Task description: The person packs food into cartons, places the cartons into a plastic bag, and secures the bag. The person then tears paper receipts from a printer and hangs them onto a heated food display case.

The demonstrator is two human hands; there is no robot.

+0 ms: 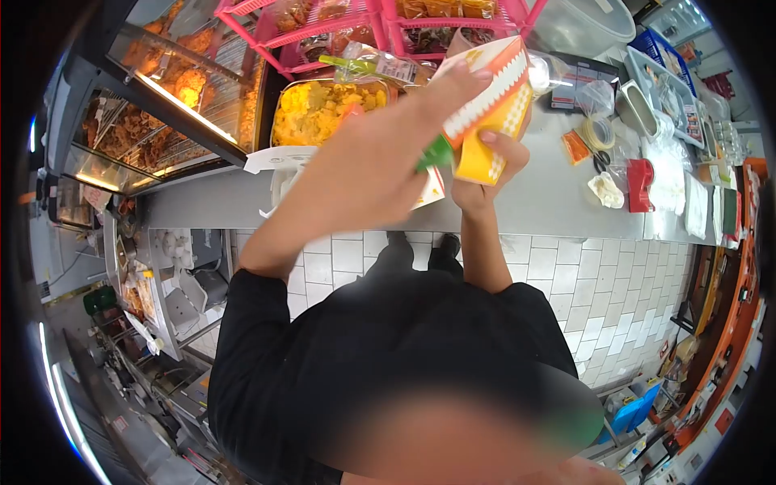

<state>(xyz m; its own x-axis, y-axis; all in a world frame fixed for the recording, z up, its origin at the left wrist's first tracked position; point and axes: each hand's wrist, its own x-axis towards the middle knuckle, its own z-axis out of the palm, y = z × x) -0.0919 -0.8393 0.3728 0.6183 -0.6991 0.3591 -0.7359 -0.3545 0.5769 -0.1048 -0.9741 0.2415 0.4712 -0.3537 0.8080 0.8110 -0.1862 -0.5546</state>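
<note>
My right hand [505, 158] grips an upright takeaway carton [497, 113] printed in yellow, orange and white, its thumb lying across the yellow side. From the left, my left hand [380, 153] reaches over, slightly blurred, with a fingertip against the carton's orange and white edge. Something green [436, 153] shows under its fingers, too hidden to name. Beneath my left hand, a white open box [279, 166] and another printed carton [431, 187] are partly covered. Beyond them stands a metal pan [279, 97] of yellow food [315, 113].
A heated glass cabinet [186, 77] with fried food stands at the left. Pink racks [299, 36] hold packaged food at the back. On the steel counter [533, 202] to the right lie scissors [600, 162], a tape roll [600, 133], a red holder [639, 184] and plastic bags [667, 182].
</note>
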